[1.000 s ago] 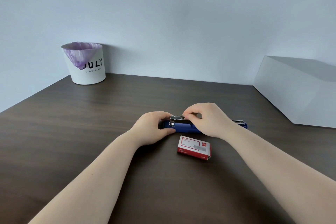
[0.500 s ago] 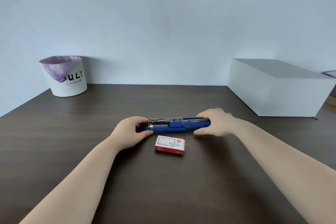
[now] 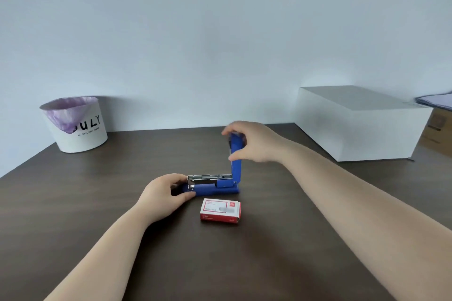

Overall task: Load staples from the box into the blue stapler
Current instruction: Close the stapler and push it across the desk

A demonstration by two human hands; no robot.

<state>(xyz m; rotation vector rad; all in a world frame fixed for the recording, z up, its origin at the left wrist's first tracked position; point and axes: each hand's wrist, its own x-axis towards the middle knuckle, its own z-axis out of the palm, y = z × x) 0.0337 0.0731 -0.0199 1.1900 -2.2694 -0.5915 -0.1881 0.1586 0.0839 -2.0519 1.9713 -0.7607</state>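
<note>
Stapler (image 3: 215, 188) lay open, blue lid upright; right hand (image 3: 254, 142) pinched the lid top, left hand (image 3: 166, 195) gripped the base's left end; closed staple box (image 3: 220, 210) sat just nearer.

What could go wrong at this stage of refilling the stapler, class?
1. The right hand holds the stapler's lid upright; if it slips, the lid may snap down onto the open metal track.
2. The left hand pins only the front end of the base, so the stapler might tip.
3. The staple box looks closed, and opening it may mean freeing a hand.
</note>
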